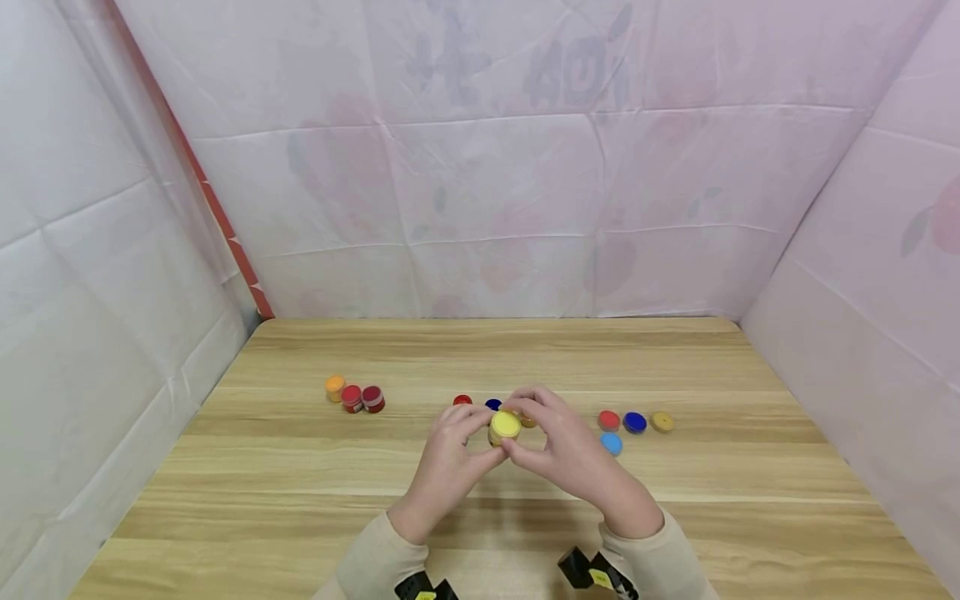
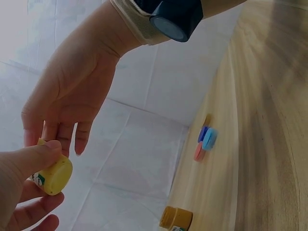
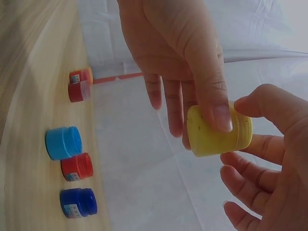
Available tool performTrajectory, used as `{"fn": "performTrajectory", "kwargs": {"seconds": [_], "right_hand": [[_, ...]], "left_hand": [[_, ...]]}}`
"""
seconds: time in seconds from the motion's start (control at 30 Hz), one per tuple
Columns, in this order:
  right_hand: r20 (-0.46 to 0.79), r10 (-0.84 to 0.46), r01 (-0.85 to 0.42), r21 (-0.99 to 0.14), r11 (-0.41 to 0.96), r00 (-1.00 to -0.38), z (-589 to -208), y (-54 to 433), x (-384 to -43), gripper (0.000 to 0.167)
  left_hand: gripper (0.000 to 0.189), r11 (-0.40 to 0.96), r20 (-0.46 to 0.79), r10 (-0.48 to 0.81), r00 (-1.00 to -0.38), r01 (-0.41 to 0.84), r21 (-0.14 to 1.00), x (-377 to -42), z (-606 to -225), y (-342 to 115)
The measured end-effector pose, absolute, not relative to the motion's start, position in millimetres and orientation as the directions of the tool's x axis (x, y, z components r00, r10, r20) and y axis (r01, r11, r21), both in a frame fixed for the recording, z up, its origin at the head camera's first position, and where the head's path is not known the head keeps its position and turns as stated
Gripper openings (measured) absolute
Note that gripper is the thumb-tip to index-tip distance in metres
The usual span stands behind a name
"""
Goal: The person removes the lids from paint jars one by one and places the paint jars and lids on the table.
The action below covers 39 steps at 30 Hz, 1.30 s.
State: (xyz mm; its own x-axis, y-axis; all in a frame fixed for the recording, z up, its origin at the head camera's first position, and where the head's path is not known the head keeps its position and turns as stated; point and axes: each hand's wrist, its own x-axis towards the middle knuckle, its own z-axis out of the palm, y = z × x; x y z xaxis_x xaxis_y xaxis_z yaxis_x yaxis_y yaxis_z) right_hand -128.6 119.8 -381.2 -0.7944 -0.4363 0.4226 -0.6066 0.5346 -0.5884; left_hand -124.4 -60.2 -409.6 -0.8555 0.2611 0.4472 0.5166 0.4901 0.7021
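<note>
A small yellow paint jar (image 1: 505, 425) is held up over the middle of the table, between both hands. My left hand (image 1: 446, 450) grips the jar's body, its thumb lying along the side in the right wrist view. With thumb and fingers, my right hand (image 1: 566, 450) pinches the ridged lid (image 3: 244, 130) at the upper end. Just behind the hands stand jars with narrow necks showing: light blue (image 3: 60, 143), red (image 3: 74, 167), dark blue (image 3: 74, 203) and ochre (image 2: 180, 220). The hands partly hide them in the head view.
On the left stand an orange jar (image 1: 335, 387), a red jar (image 1: 352, 398) and a dark red jar (image 1: 372, 399). Right of the hands lie a red lid (image 1: 609, 421), blue lid (image 1: 635, 422), ochre lid (image 1: 662, 422) and light blue lid (image 1: 611, 442). Pale cloth (image 1: 480, 183) encloses the table.
</note>
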Motion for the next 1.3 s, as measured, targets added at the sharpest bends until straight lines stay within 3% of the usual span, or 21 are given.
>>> {"fn": "performTrajectory", "kwargs": {"seconds": [0.47, 0.77, 0.97, 1.3], "right_hand": [[0.402, -0.422, -0.581, -0.611, 0.538, -0.813, -381.0, 121.3, -128.0, 0.031], [0.402, -0.478, -0.616, -0.622, 0.484, -0.781, -379.6, 124.3, -128.9, 0.031], [0.415, -0.432, -0.598, -0.595, 0.538, -0.801, -378.6, 122.7, -128.4, 0.041], [0.437, -0.417, -0.604, -0.57, 0.557, -0.797, -380.6, 123.2, -128.1, 0.028]], "left_hand": [[0.034, 0.486, 0.438, 0.28, -0.854, 0.519, 0.703, -124.2, -408.7, -59.4], [0.035, 0.453, 0.403, 0.303, -0.864, 0.502, 0.736, -124.4, -408.8, -60.4], [0.038, 0.454, 0.436, 0.298, -0.849, 0.528, 0.717, -124.5, -408.7, -60.1], [0.036, 0.441, 0.41, 0.303, -0.86, 0.508, 0.74, -124.8, -409.0, -60.3]]}}
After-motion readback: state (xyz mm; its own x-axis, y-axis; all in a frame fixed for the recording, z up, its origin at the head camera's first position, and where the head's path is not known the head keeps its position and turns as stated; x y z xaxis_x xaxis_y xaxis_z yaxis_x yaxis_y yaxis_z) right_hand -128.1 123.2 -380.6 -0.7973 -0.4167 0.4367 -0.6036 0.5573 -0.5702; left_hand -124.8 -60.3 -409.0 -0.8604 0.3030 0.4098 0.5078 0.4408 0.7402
